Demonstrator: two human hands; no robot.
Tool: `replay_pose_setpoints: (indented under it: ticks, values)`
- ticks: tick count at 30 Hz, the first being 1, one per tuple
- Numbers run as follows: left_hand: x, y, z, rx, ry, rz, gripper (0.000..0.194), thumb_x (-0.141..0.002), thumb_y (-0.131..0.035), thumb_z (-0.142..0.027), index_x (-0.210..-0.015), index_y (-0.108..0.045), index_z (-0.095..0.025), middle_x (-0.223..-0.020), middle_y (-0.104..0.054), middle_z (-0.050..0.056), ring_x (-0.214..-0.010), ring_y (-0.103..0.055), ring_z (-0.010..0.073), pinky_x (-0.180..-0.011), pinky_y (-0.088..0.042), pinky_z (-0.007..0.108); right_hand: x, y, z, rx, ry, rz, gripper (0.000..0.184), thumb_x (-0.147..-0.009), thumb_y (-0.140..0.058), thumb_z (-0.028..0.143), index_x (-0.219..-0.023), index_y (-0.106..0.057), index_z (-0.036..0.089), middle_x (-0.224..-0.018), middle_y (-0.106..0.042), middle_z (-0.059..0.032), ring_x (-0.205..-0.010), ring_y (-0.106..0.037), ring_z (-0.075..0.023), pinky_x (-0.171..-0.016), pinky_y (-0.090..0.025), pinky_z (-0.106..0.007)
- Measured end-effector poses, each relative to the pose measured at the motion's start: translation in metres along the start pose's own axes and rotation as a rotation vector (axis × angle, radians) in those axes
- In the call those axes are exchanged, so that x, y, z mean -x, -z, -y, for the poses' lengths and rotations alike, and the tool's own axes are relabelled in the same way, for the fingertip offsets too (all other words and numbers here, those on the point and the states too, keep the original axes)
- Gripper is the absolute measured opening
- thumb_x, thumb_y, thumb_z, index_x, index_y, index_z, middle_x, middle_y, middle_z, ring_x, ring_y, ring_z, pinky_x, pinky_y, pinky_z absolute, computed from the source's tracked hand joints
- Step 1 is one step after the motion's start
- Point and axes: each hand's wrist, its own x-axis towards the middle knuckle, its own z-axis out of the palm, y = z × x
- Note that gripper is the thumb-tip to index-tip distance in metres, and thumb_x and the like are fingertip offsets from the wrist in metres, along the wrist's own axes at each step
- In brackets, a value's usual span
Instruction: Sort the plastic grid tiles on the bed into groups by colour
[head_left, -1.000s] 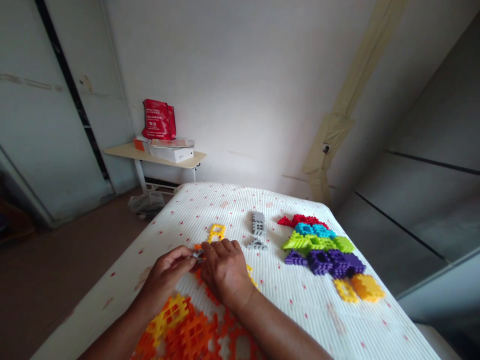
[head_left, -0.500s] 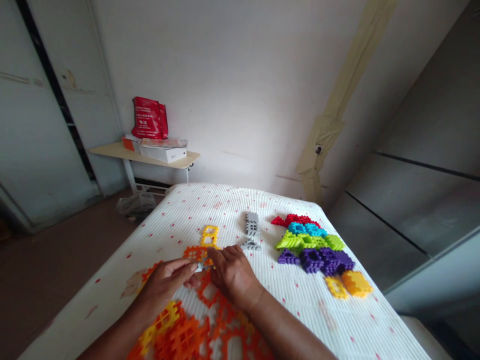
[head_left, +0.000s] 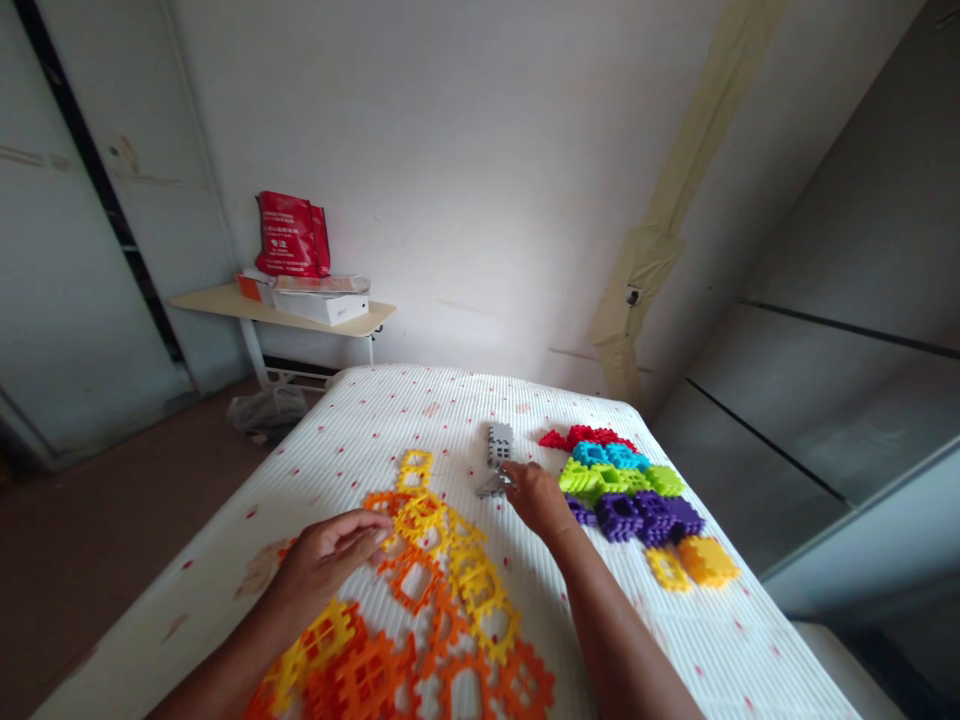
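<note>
- The left hand point(head_left: 322, 565) is open, with its fingers spread out a bit. Its grip holds nothing.
- The left hand is just over the edge of a long path of orange and yellow plastic pieces point(head_left: 465, 570). The pieces lie flat on a white bed point(head_left: 660, 640) with little red dots. The path runs from the grip down toward the person.
- The right hand point(head_left: 536, 497) is out past the path, and its fingers point(head_left: 510, 472) touch a gray plastic piece point(head_left: 491, 487). I cannot tell if that grip is closed on it.
- A second gray piece point(head_left: 500, 443) stands just past that grip.
- To the right of that grip are red pieces point(head_left: 589, 437), blue pieces point(head_left: 604, 455), green pieces point(head_left: 600, 478) and purple pieces point(head_left: 637, 518), in rows.
- Near them lie a yellow piece point(head_left: 666, 570) and a gold piece point(head_left: 707, 560).
- Far past the grips, a tabletop point(head_left: 225, 302) holds a red bag point(head_left: 289, 235) and a white box point(head_left: 322, 308).
- A plastic bag point(head_left: 262, 412) sits on the floor point(head_left: 112, 520) under it.
</note>
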Motion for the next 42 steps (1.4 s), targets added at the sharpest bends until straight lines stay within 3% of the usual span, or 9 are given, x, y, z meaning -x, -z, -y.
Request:
replay_pose_setpoints:
  ticks: [10, 21, 26, 34, 42]
  values:
    - [-0.001, 0.001, 0.003, -0.017, -0.004, 0.012, 0.036, -0.069, -0.06, -0.049, -0.085, -0.066, -0.017, -0.066, -0.068, 0.002, -0.066, -0.062, 0.0192, -0.066, -0.047, 0.028, -0.002, -0.003, 0.008, 0.142, -0.021, 0.047, 0.038, -0.084, -0.044, 0.014, -0.118, -0.058, 0.023, -0.092, -0.068, -0.0099, -0.088, -0.063, -0.0206, -0.076, -0.044, -0.028]
    - [0.0, 0.001, 0.003, 0.005, 0.007, -0.007, 0.032, -0.066, -0.064, -0.046, -0.083, -0.068, -0.018, -0.073, -0.07, 0.003, -0.066, -0.063, 0.019, -0.065, -0.048, 0.028, -0.004, -0.011, 0.008, 0.149, -0.01, 0.043, 0.036, -0.082, -0.047, 0.016, -0.115, -0.059, 0.022, -0.093, -0.068, -0.0108, -0.089, -0.063, -0.0222, -0.077, -0.043, -0.031]
    - [-0.001, 0.001, 0.005, -0.001, 0.014, -0.014, 0.033, -0.065, -0.065, -0.047, -0.082, -0.069, -0.019, -0.075, -0.071, 0.003, -0.069, -0.063, 0.0193, -0.066, -0.048, 0.027, -0.003, -0.012, 0.007, 0.111, -0.008, 0.037, 0.044, -0.079, -0.05, 0.017, -0.122, -0.054, 0.022, -0.097, -0.068, -0.0103, -0.093, -0.061, -0.0229, -0.08, -0.042, -0.033]
    - [-0.002, 0.001, 0.006, -0.009, 0.036, -0.01, 0.033, -0.065, -0.064, -0.045, -0.084, -0.068, -0.018, -0.077, -0.071, 0.003, -0.07, -0.063, 0.0194, -0.067, -0.048, 0.028, -0.001, -0.012, 0.01, 0.091, 0.035, 0.057, 0.045, -0.078, -0.053, 0.02, -0.121, -0.054, 0.031, -0.106, -0.066, -0.0051, -0.097, -0.059, -0.0215, -0.079, -0.041, -0.032]
    - [-0.002, 0.001, 0.003, 0.001, 0.033, -0.017, 0.031, -0.064, -0.064, -0.043, -0.082, -0.068, -0.018, -0.075, -0.07, 0.003, -0.068, -0.064, 0.0197, -0.067, -0.048, 0.029, -0.002, -0.013, 0.017, 0.16, 0.059, 0.048, 0.042, -0.084, -0.044, 0.018, -0.121, -0.053, 0.034, -0.101, -0.065, -0.0064, -0.091, -0.058, -0.0226, -0.076, -0.04, -0.037]
